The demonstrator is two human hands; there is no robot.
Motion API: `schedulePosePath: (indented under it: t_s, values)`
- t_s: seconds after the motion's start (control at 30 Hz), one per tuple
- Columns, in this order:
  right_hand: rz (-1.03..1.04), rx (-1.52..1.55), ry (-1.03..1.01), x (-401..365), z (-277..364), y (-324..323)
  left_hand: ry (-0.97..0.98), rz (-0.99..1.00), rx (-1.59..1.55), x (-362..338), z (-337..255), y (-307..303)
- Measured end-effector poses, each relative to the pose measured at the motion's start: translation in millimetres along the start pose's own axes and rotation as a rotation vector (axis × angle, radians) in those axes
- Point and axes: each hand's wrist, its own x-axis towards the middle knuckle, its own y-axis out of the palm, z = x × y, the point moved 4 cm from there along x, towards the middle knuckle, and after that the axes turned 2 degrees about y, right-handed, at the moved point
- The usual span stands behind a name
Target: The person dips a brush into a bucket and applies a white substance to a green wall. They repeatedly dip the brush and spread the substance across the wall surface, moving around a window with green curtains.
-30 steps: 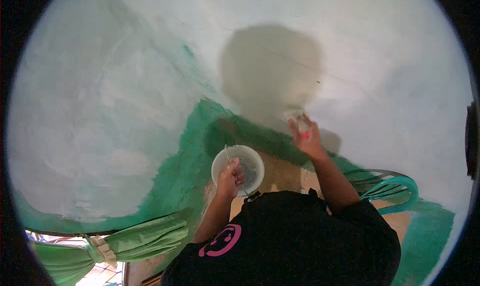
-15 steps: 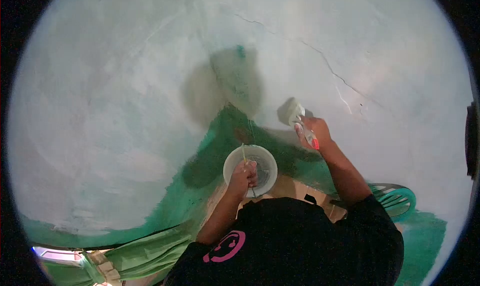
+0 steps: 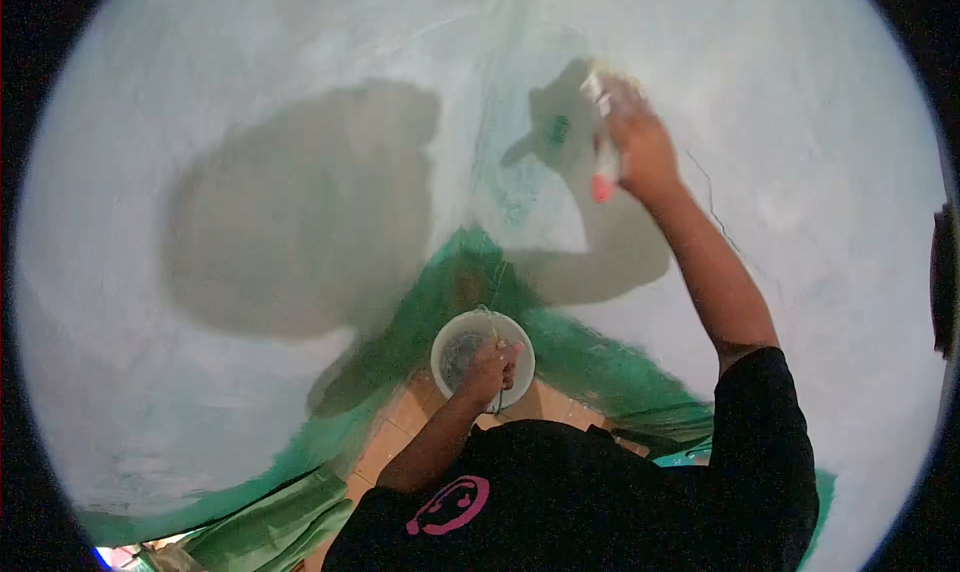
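Note:
My left hand (image 3: pixel 490 368) is closed around the thin handle of a white bucket (image 3: pixel 525 338) and holds it in front of my body. Greyish liquid shows inside the bucket. Up on the right, my right hand (image 3: pixel 643 144) grips a paintbrush (image 3: pixel 605 152) with a red-ended handle pointing down. Its pale bristles lie close against the wall (image 3: pixel 800 142), which carries whitish paint over green. A small green patch (image 3: pixel 558 129) shows through just left of the brush, within the arm's shadow.
Bare green wall (image 3: pixel 400 337) runs low around the corner. A thin crack (image 3: pixel 714 204) crosses the right wall. Green cloth (image 3: pixel 270 527) hangs at lower left, above floor tiles (image 3: pixel 395 432). A teal object (image 3: pixel 685 458) is partly hidden behind my right side. Something dark (image 3: pixel 942 282) stands at the right edge.
My right hand has moved up the wall with the paintbrush. The bucket in my left hand sits slightly lower and further left in view. Shadows have shifted and the view has turned somewhat.

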Motion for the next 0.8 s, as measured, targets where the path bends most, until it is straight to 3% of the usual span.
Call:
schedulePosePath:
  t_s: [0.03, 0.1, 0.13, 0.2, 0.27, 0.33, 0.4, 0.47, 0.53, 0.6, 0.67, 0.8]
  values:
    - [0.195, -0.098, -0.015, -7, 13, 22, 0.007, -0.036, 0.031, 1, 3, -3]
    - [0.345, -0.071, -0.063, -24, 48, 69, 0.019, -0.068, 0.048, -5, -3, -14]
    - [0.738, 0.120, 0.151, -31, 66, 83, 0.007, -0.073, 0.036, -9, -5, -17]
    - [0.598, 0.014, -0.119, -75, 90, 135, -0.011, -0.101, 0.023, 2, -1, -21]
    - [0.585, -0.012, -0.163, -88, 109, 153, -0.003, -0.072, 0.064, 0, -3, -24]
    - [0.803, 0.147, -0.100, -94, 111, 166, -0.021, -0.061, 0.117, 5, 2, -31]
    - [0.691, 0.124, -0.119, -77, 108, 156, -0.041, -0.046, 0.166, 2, 2, -35]
    - [0.870, 0.240, 0.140, -42, 92, 135, -0.012, -0.104, 0.149, -4, -5, -36]
    - [0.580, 0.313, 0.204, -19, 66, 120, -0.038, -0.115, 0.126, -1, -2, -39]
    - [0.494, 0.238, 0.246, 1, 45, 104, -0.062, -0.130, 0.101, -3, -5, -42]
    - [0.266, 0.228, 0.168, 19, 28, 73, -0.080, -0.074, 0.155, -7, -14, -38]
    - [0.090, 0.170, 0.200, 39, 13, 35, -0.055, -0.149, 0.150, -1, -10, -46]
